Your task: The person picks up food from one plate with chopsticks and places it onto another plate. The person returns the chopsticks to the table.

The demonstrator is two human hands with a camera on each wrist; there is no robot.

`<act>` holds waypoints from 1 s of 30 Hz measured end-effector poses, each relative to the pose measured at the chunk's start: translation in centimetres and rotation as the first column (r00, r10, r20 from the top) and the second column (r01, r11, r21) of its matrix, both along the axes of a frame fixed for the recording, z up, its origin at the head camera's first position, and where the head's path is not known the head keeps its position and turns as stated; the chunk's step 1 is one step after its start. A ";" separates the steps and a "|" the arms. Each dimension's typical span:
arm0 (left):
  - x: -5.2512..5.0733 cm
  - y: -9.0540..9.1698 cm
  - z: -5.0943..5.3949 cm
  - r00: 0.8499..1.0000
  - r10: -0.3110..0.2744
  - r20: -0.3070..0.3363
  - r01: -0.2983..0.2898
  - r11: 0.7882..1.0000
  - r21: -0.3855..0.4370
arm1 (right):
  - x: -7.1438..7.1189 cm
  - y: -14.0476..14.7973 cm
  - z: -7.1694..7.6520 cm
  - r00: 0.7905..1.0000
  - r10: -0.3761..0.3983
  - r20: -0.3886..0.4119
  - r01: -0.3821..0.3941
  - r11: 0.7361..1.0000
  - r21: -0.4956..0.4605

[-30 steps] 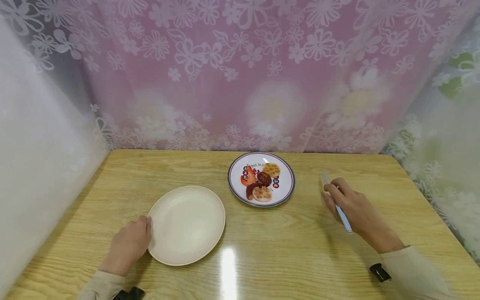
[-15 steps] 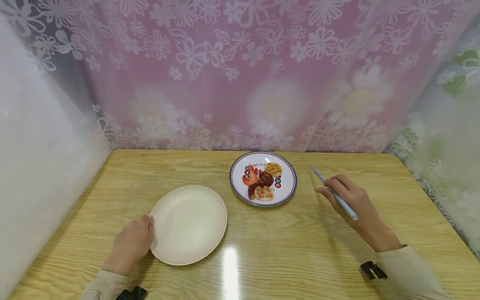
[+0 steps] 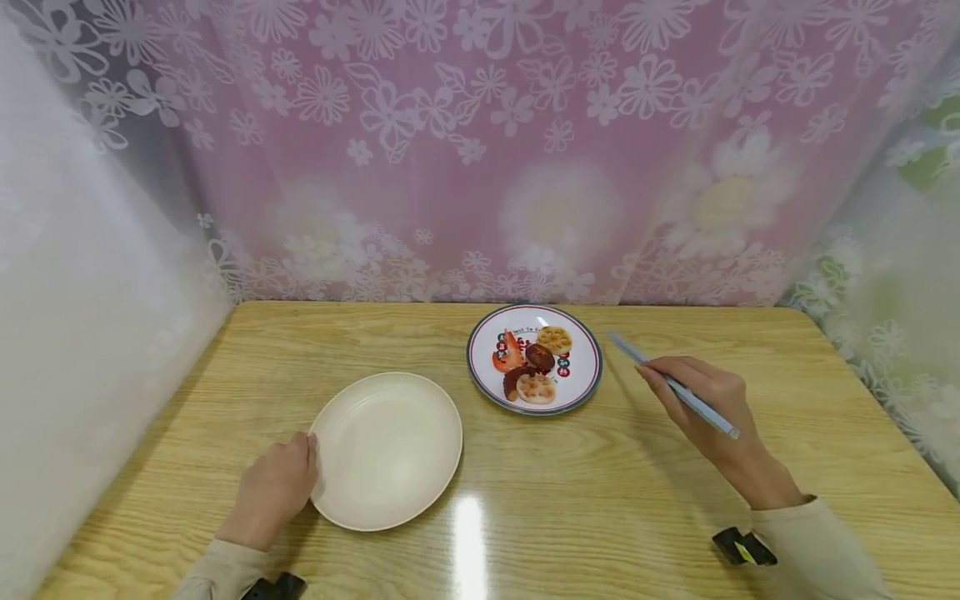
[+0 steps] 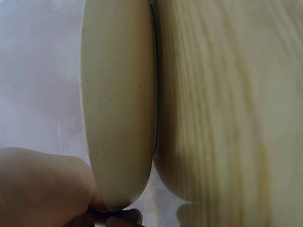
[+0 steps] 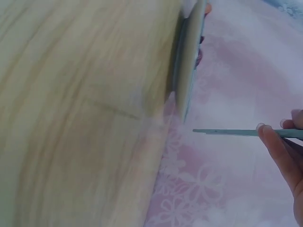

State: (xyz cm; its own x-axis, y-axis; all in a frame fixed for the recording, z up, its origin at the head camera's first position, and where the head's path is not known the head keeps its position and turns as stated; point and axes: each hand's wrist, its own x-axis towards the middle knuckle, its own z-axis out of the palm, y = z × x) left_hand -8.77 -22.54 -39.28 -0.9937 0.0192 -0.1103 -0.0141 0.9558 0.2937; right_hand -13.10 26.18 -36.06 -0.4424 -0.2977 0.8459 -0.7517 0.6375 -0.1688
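In the head view my left hand [image 3: 277,482] grips the left rim of a plain cream plate [image 3: 390,467] that rests on the table. The left wrist view shows the plate's side [image 4: 118,94] and my hand at its edge. My right hand [image 3: 705,408] holds light blue chopsticks [image 3: 686,396] above the table, their tips pointing left toward a patterned plate [image 3: 480,375] without touching it. On that plate lie a shrimp [image 3: 508,354], a brown mushroom-like piece [image 3: 540,357], a dark reddish piece [image 3: 512,383] and two lotus root slices [image 3: 536,388].
The wooden table [image 3: 585,500] ends at the back against a pink flowered curtain [image 3: 420,167]. Pale curtains hang at both sides. The patterned plate stands near the back edge, right of and behind the cream plate. Black wrist devices sit at both sleeves.
My right hand has turned the chopsticks so that their tips have swung left, nearer the patterned plate. My left hand stays on the cream plate's rim. The whole view has shifted slightly.
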 end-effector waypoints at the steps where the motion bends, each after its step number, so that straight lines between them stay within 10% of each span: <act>1: 0.0 0.0 0.0 1.000 0.000 -0.003 0.000 1.000 -0.002 | 0.0 -0.1 0.2 1.000 0.005 0.005 -0.005 1.000 -0.020; 13: 0.0 -0.6 0.1 1.000 0.002 0.014 -0.002 1.000 -0.005 | 0.1 -2.0 2.3 0.953 0.092 0.288 -0.009 0.961 -0.277; 23: -0.1 0.0 -0.2 1.000 0.005 0.006 -0.005 1.000 0.000 | 0.1 -2.5 3.4 0.831 0.004 0.556 0.168 0.952 -0.258; 30: 0.0 0.0 -0.3 1.000 0.006 0.002 -0.006 1.000 0.003 | -0.3 -3.2 4.5 0.809 -0.034 0.587 0.168 0.970 -0.175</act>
State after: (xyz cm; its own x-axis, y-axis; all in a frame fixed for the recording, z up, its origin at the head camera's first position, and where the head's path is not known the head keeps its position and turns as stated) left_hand -8.80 -22.57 -39.58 -0.9936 0.0137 -0.1120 -0.0203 0.9548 0.2967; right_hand -13.43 22.94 -31.53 -0.8848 -0.0706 0.4605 -0.4054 0.6036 -0.6865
